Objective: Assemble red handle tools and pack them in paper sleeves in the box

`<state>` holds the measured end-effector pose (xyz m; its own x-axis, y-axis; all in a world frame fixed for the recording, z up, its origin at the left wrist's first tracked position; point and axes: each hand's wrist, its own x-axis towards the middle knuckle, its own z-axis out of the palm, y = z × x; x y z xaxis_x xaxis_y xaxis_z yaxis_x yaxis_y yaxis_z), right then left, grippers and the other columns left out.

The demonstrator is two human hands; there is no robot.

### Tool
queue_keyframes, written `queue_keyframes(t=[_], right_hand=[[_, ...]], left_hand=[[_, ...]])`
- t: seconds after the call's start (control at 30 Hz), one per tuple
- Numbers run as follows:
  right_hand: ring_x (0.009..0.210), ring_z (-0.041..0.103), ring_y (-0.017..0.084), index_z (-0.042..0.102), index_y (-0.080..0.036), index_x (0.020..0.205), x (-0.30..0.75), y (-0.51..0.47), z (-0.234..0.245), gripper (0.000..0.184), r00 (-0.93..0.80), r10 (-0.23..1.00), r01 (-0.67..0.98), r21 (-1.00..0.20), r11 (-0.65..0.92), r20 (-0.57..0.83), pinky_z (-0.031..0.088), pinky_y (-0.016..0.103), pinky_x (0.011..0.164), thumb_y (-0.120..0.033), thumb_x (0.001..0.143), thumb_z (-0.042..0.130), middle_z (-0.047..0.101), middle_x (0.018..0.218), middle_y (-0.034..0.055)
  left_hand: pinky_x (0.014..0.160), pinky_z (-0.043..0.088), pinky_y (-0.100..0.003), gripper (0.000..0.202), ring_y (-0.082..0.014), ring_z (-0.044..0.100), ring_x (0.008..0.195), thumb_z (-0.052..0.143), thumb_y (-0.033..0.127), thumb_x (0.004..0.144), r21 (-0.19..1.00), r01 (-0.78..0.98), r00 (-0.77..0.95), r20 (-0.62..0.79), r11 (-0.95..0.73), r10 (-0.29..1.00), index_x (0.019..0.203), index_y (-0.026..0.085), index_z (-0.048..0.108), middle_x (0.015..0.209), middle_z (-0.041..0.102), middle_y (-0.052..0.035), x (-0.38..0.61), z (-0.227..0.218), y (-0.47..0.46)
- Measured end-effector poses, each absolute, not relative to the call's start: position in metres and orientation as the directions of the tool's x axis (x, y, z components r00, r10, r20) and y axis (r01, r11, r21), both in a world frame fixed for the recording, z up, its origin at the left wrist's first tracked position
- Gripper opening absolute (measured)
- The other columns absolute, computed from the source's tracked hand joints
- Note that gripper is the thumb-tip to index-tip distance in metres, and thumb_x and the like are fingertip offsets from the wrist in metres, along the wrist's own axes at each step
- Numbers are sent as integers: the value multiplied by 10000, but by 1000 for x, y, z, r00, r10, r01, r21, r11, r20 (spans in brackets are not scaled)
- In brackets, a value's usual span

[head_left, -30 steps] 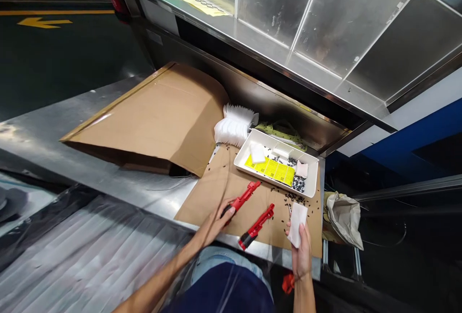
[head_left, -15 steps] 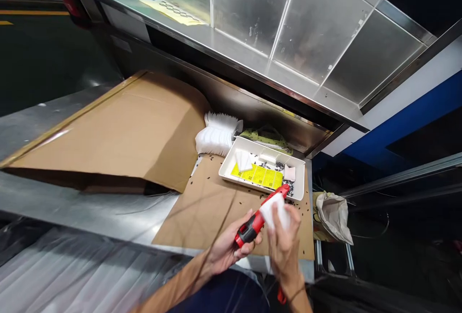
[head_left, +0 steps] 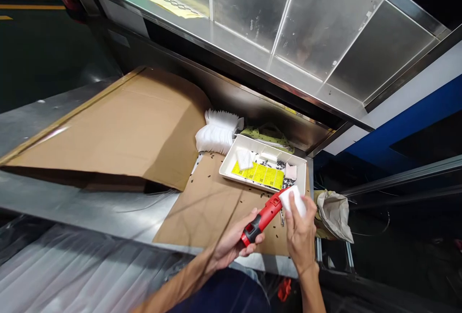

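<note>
My left hand (head_left: 234, 238) is closed around the black-and-red grip end of a red handheld power tool (head_left: 267, 212), which points up and to the right. Between the fingers of my right hand (head_left: 301, 228) is a folded white wipe (head_left: 293, 200), pressed against the tool's far tip and partly hiding it. Just beyond the tip lies a white tray (head_left: 227, 171). In it are a strip of yellow labels (head_left: 258, 174), a white folded pad (head_left: 244, 159), a pale pinkish block (head_left: 290, 171) and small black pieces.
A cardboard sheet (head_left: 202, 212) covers the bench, with small black pieces scattered on it. A large cardboard box (head_left: 119, 125) lies at left. A stack of white sheets (head_left: 216, 132) and a green patterned cloth (head_left: 267, 136) sit behind the tray. An open bag (head_left: 334, 214) stands at right.
The white wipe in my right hand has moved up and right along the tool, from its middle to its tip. More of the red body shows. My left hand keeps its grip, shifted slightly right.
</note>
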<state>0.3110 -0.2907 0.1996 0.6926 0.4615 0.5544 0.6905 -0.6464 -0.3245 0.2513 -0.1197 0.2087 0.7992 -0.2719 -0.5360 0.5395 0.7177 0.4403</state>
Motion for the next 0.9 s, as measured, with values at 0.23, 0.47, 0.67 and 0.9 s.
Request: queue_keyframes(t=[0.23,0.47,0.67,0.9], right_hand=[[1201,578,282,462,-322,1511,311,-288,195,477,700,468,689,-337,-642,540,580,392,831,-296,1035,437,442,1349,153],[1189,586,268,488,-324,1493,315,-287,193,462,662,515,731,-318,-604,545,580,377,837,-321,1033,446,458,1350,148],[1200,602,272,527,-308,1469,328,-296,199,443,698,487,700,-358,-618,526,582,367,840,-321,1033,452,497,1369,153],[1169,629,257,506,-324,1482,317,-301,203,455,639,518,738,-262,-622,569,597,352,830,-299,1031,453,521,1336,141]], left_hand=[[342,222,-149,659,-43,385,346,635,739,789,625,500,838,-524,599,-153,1130,192,494,580,594,47,252,212,-125],[335,247,-148,767,-51,419,343,510,818,810,679,487,854,-503,549,-135,1199,160,566,576,595,41,257,202,-125],[337,316,-185,1010,-90,490,383,505,914,708,852,399,912,-405,339,-55,1354,139,569,614,569,28,258,203,-126],[365,361,-221,782,-116,472,436,512,769,848,936,321,938,-335,142,89,1342,177,645,670,598,-5,251,203,-129]])
